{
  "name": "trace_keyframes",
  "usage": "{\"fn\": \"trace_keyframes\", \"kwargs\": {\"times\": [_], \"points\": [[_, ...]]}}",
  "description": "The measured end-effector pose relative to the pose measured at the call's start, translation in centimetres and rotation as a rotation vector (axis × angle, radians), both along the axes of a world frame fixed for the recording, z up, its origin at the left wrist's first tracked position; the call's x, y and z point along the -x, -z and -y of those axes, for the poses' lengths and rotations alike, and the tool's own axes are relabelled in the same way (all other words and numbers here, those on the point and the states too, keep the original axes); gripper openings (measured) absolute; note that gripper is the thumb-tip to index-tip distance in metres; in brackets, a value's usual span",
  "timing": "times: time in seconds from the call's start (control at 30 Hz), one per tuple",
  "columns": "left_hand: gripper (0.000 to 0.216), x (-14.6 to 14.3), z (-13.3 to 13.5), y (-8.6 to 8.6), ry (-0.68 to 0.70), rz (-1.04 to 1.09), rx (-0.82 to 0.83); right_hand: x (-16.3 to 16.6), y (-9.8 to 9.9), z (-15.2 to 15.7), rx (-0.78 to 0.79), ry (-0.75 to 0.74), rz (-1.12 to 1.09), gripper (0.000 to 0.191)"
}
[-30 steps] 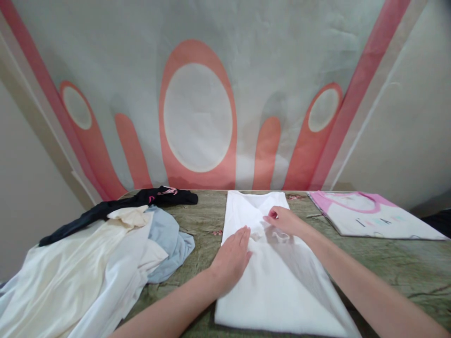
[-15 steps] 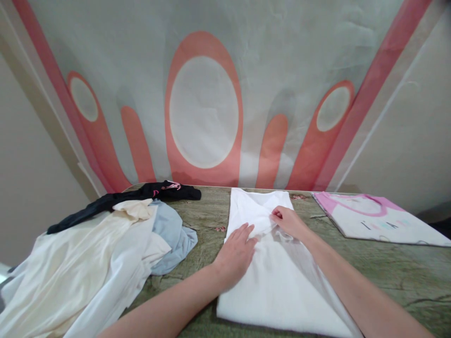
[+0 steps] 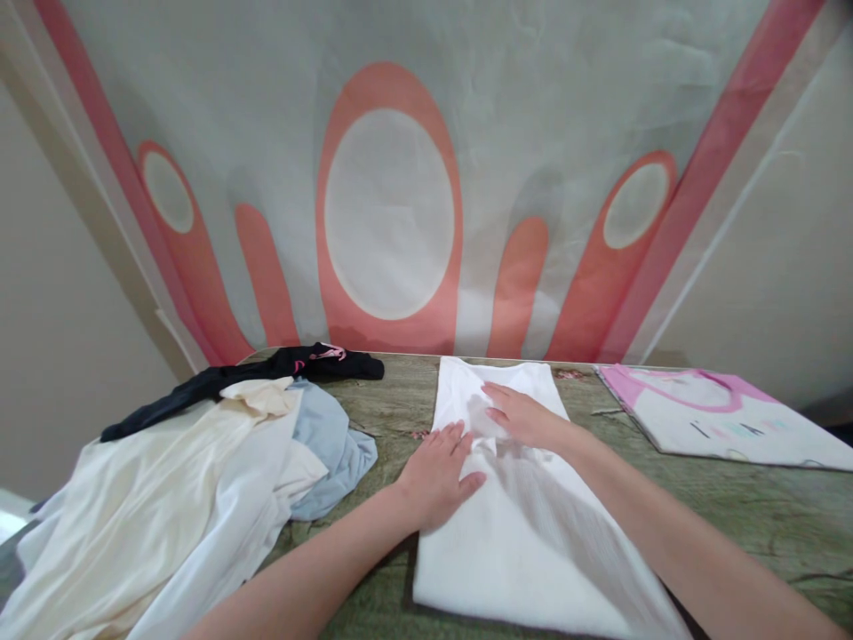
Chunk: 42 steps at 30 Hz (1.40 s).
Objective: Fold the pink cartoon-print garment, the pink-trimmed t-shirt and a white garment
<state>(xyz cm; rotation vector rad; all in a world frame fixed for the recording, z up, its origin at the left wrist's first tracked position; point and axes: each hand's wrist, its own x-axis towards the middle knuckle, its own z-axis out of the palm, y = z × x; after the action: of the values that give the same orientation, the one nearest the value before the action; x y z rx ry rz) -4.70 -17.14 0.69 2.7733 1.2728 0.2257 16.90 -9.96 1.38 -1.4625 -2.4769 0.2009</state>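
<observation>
A white garment [image 3: 513,551], folded into a long narrow shape, lies in front of me on the wood-patterned tabletop. My left hand [image 3: 436,476] rests on its left edge, fingers stretched out and thumb apart. Over the upper part of the cloth, my right hand [image 3: 523,416] lies with its fingers extended and thumb apart, holding nothing. Between the hands the fabric is bunched into small wrinkles. My right forearm covers part of the garment's right side.
To the left is a loose heap of cream and white clothes [image 3: 153,507], with a light blue garment [image 3: 330,453] and a black garment [image 3: 246,382] beside it. On the right lies a folded pink-and-white shirt [image 3: 733,422]. A printed backdrop [image 3: 393,338] stands behind the table [image 3: 746,524].
My right hand has let go of its pinch on the white fabric, opened flat and moved left across it. My left hand has shifted slightly down and left, its thumb spreading.
</observation>
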Motion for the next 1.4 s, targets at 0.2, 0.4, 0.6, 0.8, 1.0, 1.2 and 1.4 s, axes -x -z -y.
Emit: {"fn": "trace_keyframes", "kwargs": {"times": [0.2,0.4,0.6,0.8,1.0,1.2,1.4], "points": [[0.065,0.0,0.4,-0.4,-0.042,-0.038,-0.025,2.5,1.6,-1.2,0.119,-0.004,0.150,0.066],[0.064,0.0,0.4,-0.2,-0.044,-0.028,-0.048,3.5,0.0,-2.8,0.180,0.045,0.176,0.064],[0.063,0.0,0.6,-0.3,-0.062,-0.047,-0.019,5.4,0.3,-5.0,0.136,-0.058,0.117,0.066],[0.062,0.3,0.6,-0.3,-0.041,-0.027,-0.015,6.3,1.8,-7.6,0.125,0.030,0.054,0.067],[0.061,0.2,0.7,-0.9,-0.045,-0.050,0.015,3.9,2.4,-9.2,0.074,0.144,-0.047,0.058],[0.061,0.3,0.5,-0.7,-0.038,-0.042,-0.015,-3.5,2.3,-8.5,-0.018,0.240,-0.170,0.050],[0.056,-0.2,0.6,-1.4,0.016,-0.038,-0.029,-8.2,1.5,-2.6,-0.094,0.261,-0.259,0.035]]}}
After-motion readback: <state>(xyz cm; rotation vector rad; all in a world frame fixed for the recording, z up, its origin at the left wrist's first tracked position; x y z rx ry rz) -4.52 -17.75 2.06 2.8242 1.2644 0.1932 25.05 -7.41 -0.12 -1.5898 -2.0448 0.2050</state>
